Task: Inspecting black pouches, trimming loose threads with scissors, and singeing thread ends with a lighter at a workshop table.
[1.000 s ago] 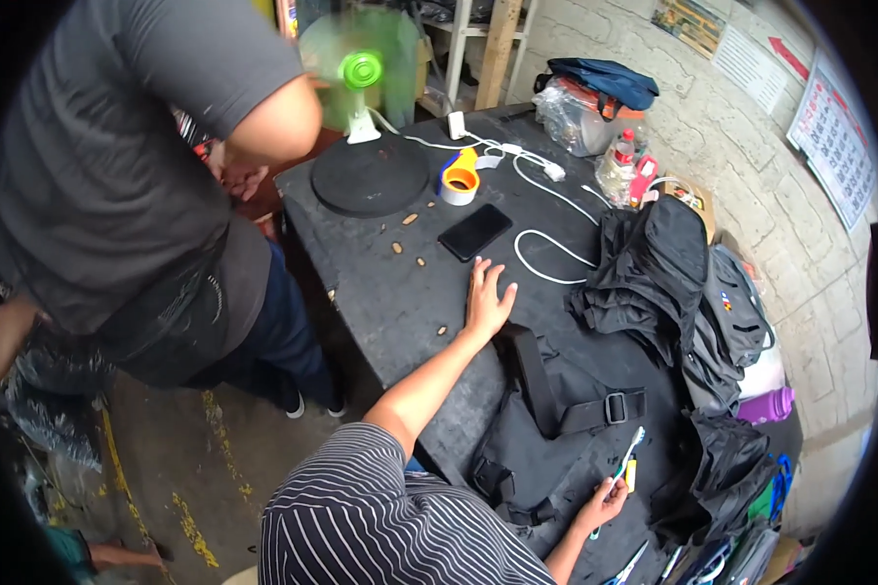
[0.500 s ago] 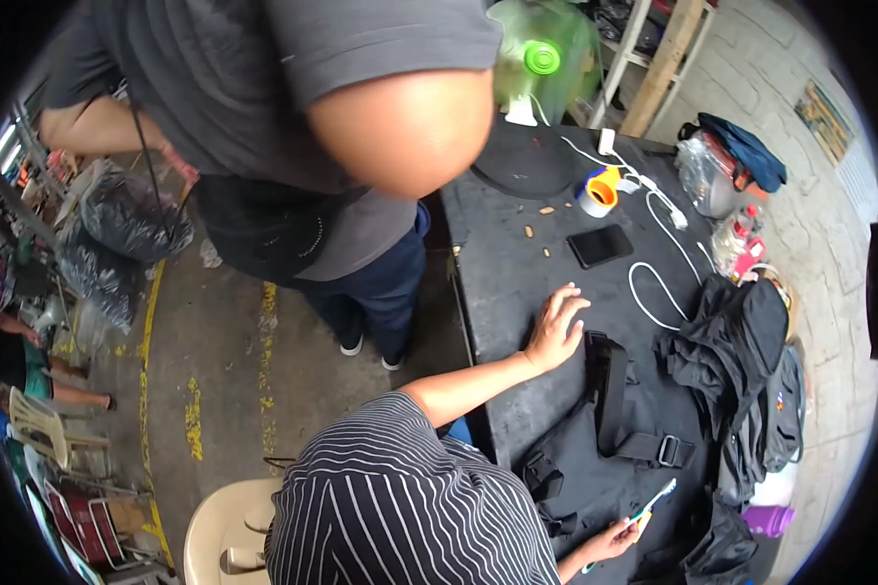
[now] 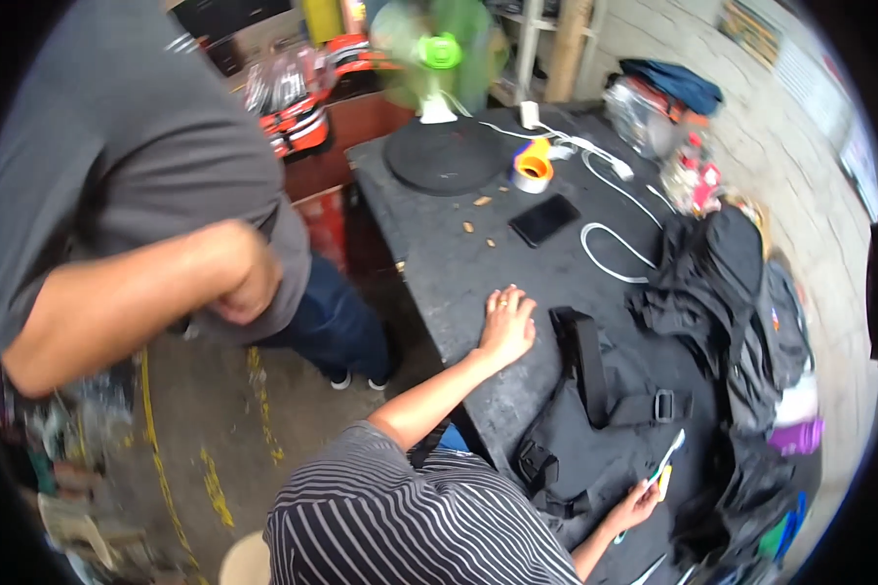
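My left hand (image 3: 507, 331) rests palm down on the black table (image 3: 429, 263), its fingers stretched toward the far side, holding nothing. In my right hand (image 3: 636, 505) is a slim white-and-green toothbrush (image 3: 670, 454), bristle end pointing away from me. A small yellow piece (image 3: 664, 483) lies against the toothbrush by my fingers; I cannot make out what it is. Under and beside my right hand spreads a black fabric bag (image 3: 585, 444) with a buckle, lying flat. Its wide strap (image 3: 587, 366) forms a loop between my two hands.
A black phone (image 3: 544, 220), a tape roll (image 3: 532, 171), white cables (image 3: 595, 252) and a spinning green fan (image 3: 439, 54) occupy the far table. Black bags (image 3: 722, 263) pile along the right edge. Another person (image 3: 166, 175) stands at the left, close to the table.
The view has swung, so the table sits further left. My left hand's fingers are lower and less spread. The other person's elbow has moved left and down, away from the table.
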Demonstrator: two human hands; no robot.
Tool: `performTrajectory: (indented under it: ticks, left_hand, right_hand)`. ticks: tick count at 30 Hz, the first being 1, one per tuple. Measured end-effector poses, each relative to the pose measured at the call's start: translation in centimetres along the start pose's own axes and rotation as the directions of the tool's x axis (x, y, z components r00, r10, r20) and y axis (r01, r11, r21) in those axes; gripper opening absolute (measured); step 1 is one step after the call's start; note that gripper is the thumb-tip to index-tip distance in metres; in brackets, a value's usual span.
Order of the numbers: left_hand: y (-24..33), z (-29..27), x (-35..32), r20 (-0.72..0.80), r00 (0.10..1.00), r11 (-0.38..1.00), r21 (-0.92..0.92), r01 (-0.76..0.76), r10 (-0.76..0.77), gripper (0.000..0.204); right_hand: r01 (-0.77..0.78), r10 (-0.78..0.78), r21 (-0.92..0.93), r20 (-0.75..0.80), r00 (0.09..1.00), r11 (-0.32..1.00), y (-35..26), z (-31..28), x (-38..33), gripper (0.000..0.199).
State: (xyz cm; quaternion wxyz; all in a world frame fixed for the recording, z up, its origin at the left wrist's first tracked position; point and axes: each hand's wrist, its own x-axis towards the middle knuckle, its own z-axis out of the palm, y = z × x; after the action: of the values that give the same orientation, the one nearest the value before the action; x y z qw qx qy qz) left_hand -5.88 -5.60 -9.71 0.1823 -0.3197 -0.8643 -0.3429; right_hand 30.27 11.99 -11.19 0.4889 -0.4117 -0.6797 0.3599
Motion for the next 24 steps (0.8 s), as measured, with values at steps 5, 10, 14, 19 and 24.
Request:
performTrajectory:
  ticks: [5, 10, 14, 19, 24]
  left_hand:
    - [-0.1, 0.9, 0.7, 0.001, 0.997, 0.997, -0.019, -0.072, 0.072, 0.03]
    - [-0.4, 0.5, 1.0, 0.044, 0.998, 0.995, -0.089, -0.038, 0.042, 0.03]
    - [-0.3, 0.3, 1.2, 0.087, 0.996, 0.991, -0.129, -0.019, 0.031, 0.029]
    - [-0.3, 0.1, 1.3, 0.094, 0.995, 0.985, -0.17, -0.011, 0.027, 0.026]
    - [-0.6, 0.1, 1.4, 0.085, 0.996, 0.982, -0.189, 0.015, 0.001, 0.026]
  right_hand:
    - [-0.078, 0.075, -0.051, -0.06, 0.995, 0.996, 0.0, 0.0, -0.2, 0.018]
    - [-0.075, 0.07, -0.037, -0.111, 0.991, 0.997, -2.1, 0.7, -0.1, 0.013]
    - [-0.033, 0.013, -0.182, -0.108, 0.994, 0.983, -2.2, 0.6, -0.5, 0.014]
    - [0.058, -0.073, -0.361, -0.028, 0.997, 0.931, -3.1, 0.7, -1.0, 0.011]
    - [0.055, -0.063, -0.426, -0.004, 0.998, 0.903, -4.3, 1.4, -1.1, 0.01]
